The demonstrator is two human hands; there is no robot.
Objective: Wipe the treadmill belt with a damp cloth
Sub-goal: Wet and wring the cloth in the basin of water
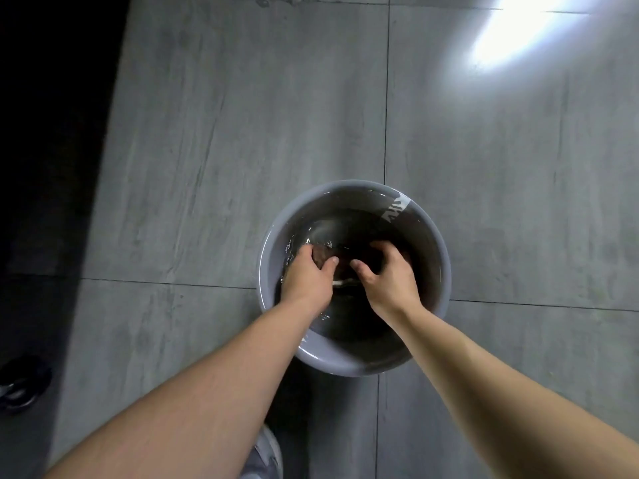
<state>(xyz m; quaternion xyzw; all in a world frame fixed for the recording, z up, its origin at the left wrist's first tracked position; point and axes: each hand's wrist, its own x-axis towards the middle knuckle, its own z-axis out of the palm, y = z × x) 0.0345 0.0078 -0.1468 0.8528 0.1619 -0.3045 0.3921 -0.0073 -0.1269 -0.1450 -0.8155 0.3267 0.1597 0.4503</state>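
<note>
Hands grip cloth — lying left-right.

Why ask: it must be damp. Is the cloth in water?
In: left hand and right hand grip the dark brown cloth in the round grey basin's water.

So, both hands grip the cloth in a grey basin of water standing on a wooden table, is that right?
No: the head view shows the basin on a grey tiled floor. The left hand and right hand do grip the cloth.
</note>
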